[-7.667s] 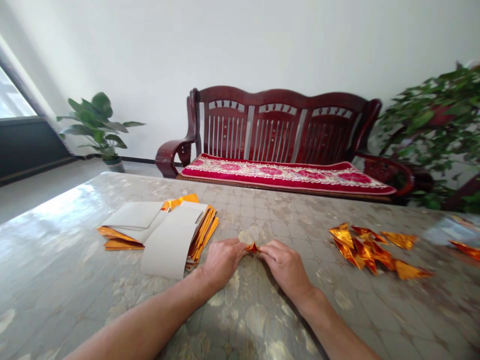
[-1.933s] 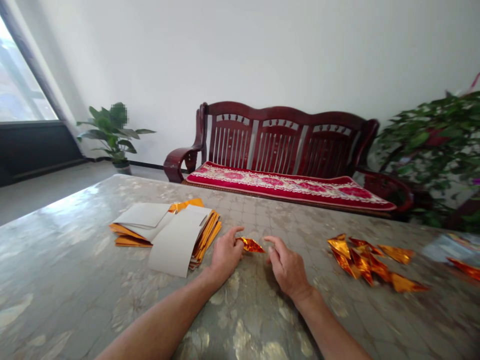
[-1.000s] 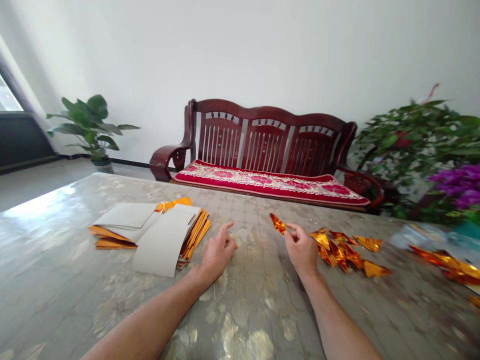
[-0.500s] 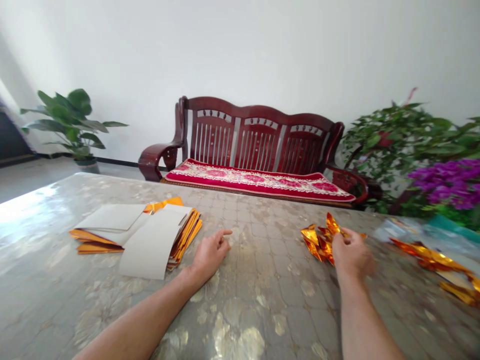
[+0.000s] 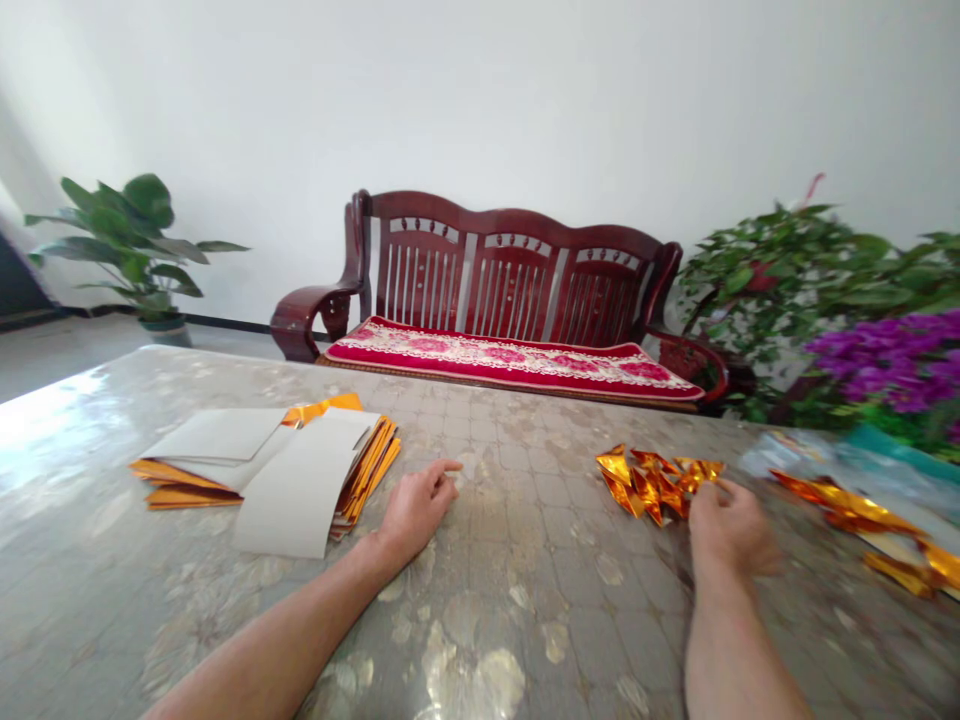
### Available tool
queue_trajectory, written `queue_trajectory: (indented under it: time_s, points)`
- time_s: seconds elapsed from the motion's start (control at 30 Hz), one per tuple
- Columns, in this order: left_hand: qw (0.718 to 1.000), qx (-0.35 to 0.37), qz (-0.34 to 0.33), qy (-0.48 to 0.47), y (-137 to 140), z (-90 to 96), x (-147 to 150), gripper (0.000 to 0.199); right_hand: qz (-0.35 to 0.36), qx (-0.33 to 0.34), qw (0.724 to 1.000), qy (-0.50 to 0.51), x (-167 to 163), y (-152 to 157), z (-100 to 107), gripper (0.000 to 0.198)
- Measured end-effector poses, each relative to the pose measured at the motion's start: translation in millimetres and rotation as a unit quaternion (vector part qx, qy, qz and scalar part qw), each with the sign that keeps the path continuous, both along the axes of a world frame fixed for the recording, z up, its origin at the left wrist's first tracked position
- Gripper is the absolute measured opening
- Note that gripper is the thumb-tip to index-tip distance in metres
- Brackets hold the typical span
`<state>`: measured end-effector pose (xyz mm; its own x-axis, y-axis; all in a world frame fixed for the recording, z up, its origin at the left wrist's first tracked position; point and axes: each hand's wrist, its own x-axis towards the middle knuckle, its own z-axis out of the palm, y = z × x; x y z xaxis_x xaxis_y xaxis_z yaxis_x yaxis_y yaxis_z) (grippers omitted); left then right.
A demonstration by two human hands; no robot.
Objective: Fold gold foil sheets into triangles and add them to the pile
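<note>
My left hand [image 5: 420, 503] rests on the table beside the paper stack, index finger stretched out and the others loosely bent, holding nothing. Just left of it lie sheets of gold foil paper [image 5: 367, 470] with pale grey backs [image 5: 292, 497], several of them folded. At the right, my right hand [image 5: 731, 525] has thumb and fingers pinched at the edge of a folded gold foil paper piece [image 5: 697, 472]. That piece lies against a small heap of shiny folded gold foil pieces [image 5: 637, 485]. The fingertips are partly hidden.
More gold foil strips [image 5: 862, 510] and clear plastic wrapping [image 5: 795, 452] lie at the table's right side. Behind the patterned table [image 5: 480, 600] stands a dark red wooden bench [image 5: 517, 270]. Potted plants [image 5: 142, 240] and purple flowers [image 5: 892, 355] flank it.
The gold foil piece in my right hand went from standing upright to lying lower by the heap. My right hand moved slightly right and down; my left hand stayed on the table.
</note>
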<state>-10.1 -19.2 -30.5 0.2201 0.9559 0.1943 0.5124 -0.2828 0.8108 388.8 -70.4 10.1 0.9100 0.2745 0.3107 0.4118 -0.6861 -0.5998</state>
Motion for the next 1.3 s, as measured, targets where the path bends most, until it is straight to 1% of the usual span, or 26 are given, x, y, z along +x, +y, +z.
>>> queue_trajectory:
  time_s: [0.13,0.3,0.37,0.43,0.5,0.6,0.63,0.7,0.73,0.8,0.83,0.87,0.93,1.0,1.03,1.07,1.17,1.23,1.3]
  points:
    - [1.0,-0.003,0.002,0.003,-0.5,0.6,-0.2,0.037,-0.004,0.003,1.0,-0.002,-2.0,-0.1,0.1,0.05]
    - [1.0,0.005,-0.003,0.005,-1.6,1.3,0.2,0.037,0.021,0.063,0.997,-0.046,-4.3,3.1,-3.1,0.049]
    - [1.0,0.012,0.001,0.017,-3.0,3.6,0.5,0.037,0.044,0.085,0.993,-0.076,-7.9,7.7,-6.4,0.048]
    - [0.999,0.021,0.017,0.039,-4.7,8.9,0.9,0.036,0.098,0.112,0.981,-0.124,-15.5,15.1,-10.9,0.047]
    - [0.997,0.034,0.033,0.058,-6.4,18.2,1.2,0.034,0.18,0.132,0.959,-0.177,-28.8,24.6,-16.3,0.044]
    - [0.993,0.044,0.053,0.101,-7.4,39.8,-0.2,0.034,0.301,0.123,0.913,-0.245,-57.4,39.0,-24.9,0.041]
    - [0.989,0.056,0.054,0.124,-7.0,48.6,-2.0,0.033,0.339,0.115,0.896,-0.264,-67.7,42.8,-27.7,0.04]
    - [0.979,0.096,0.064,0.169,-4.5,66.9,-9.4,0.031,0.423,0.101,0.852,-0.293,-86.5,48.1,-33.1,0.037]
    - [0.972,0.116,0.069,0.191,-2.3,75.9,-15.4,0.031,0.464,0.094,0.827,-0.303,-93.9,49.5,-35.7,0.035]
    - [0.96,0.115,0.101,0.234,3.9,92.4,-32.7,0.03,0.522,0.078,0.789,-0.315,-103.6,50.2,-40.6,0.033]
    - [0.953,0.106,0.119,0.257,7.8,99.4,-43.8,0.029,0.539,0.07,0.777,-0.317,-105.8,49.8,-43.0,0.032]
    - [0.944,0.096,0.138,0.285,11.8,105.1,-56.2,0.029,0.549,0.061,0.771,-0.317,-106.6,49.2,-45.2,0.032]
    - [0.924,0.059,0.158,0.344,19.7,112.4,-82.8,0.029,0.552,0.041,0.774,-0.309,-105.0,48.1,-49.2,0.033]
    - [0.904,-0.013,0.14,0.404,25.9,114.2,-107.4,0.03,0.537,0.014,0.793,-0.288,-101.6,48.2,-52.2,0.033]
    - [0.899,-0.032,0.132,0.416,28.1,113.3,-117.7,0.03,0.529,0.0,0.804,-0.273,-100.0,48.9,-53.2,0.033]
    - [0.896,-0.045,0.123,0.424,29.9,111.5,-126.2,0.035,0.522,-0.014,0.814,-0.256,-98.7,49.9,-53.9,0.033]
    - [0.888,-0.077,0.107,0.44,33.6,102.9,-141.0,0.055,0.516,-0.044,0.831,-0.206,-96.7,53.3,-54.6,0.033]
    - [0.883,-0.098,0.1,0.447,36.6,96.0,-144.6,0.059,0.515,-0.057,0.835,-0.185,-96.4,54.7,-54.7,0.034]
    - [0.879,-0.117,0.097,0.453,40.9,89.4,-145.9,0.056,0.512,-0.062,0.838,-0.177,-96.4,55.1,-54.9,0.034]
